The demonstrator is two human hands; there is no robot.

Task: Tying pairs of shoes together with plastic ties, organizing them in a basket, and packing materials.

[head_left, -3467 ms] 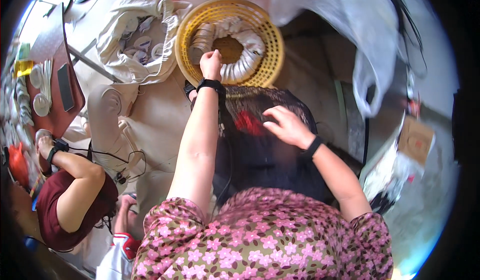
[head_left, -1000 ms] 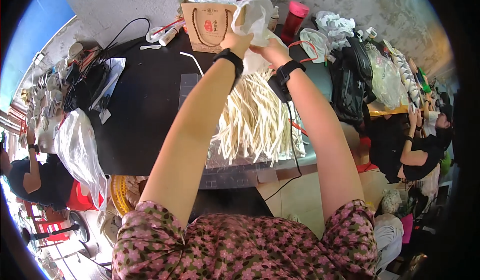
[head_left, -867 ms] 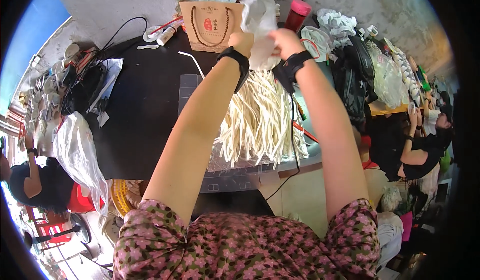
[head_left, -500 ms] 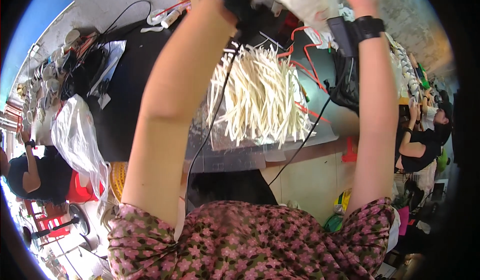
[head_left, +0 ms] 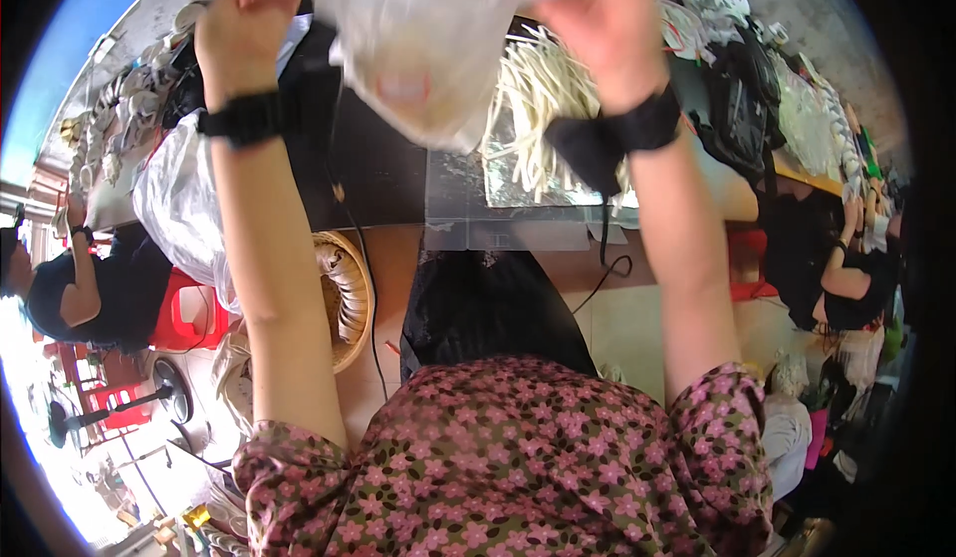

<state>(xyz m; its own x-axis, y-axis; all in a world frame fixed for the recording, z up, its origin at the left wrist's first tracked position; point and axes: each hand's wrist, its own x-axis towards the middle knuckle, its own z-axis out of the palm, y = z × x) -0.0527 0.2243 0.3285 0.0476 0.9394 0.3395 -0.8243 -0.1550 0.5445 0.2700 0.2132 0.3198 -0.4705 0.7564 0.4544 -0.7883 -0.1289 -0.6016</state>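
Note:
A translucent white plastic bag (head_left: 418,69) hangs stretched between my raised hands above the table, its lower end drooping and a reddish patch showing on it. My left hand (head_left: 249,34) is closed on its left upper edge. On the opposite side, my right hand (head_left: 615,39) grips the edge near the top of the view, fingertips partly hidden by the plastic. Below and beside my right wrist, a pile of thin cream-coloured strips (head_left: 538,109) lies on a clear sheet. Dark bands circle both wrists, and the bag covers part of the table behind it.
The black table (head_left: 383,174) spans the area ahead. Below its edge, a round wicker basket (head_left: 363,333) holds a pale coiled thing. Another clear plastic bag (head_left: 179,214) hangs at left. A black bag (head_left: 742,99) lies at right. Black cables dangle nearby; people work on both sides.
The plastic bag has come down and nearer, now spread wide. My left hand has moved left and my right hand left and lower. The view has shifted, bringing the basket further into sight.

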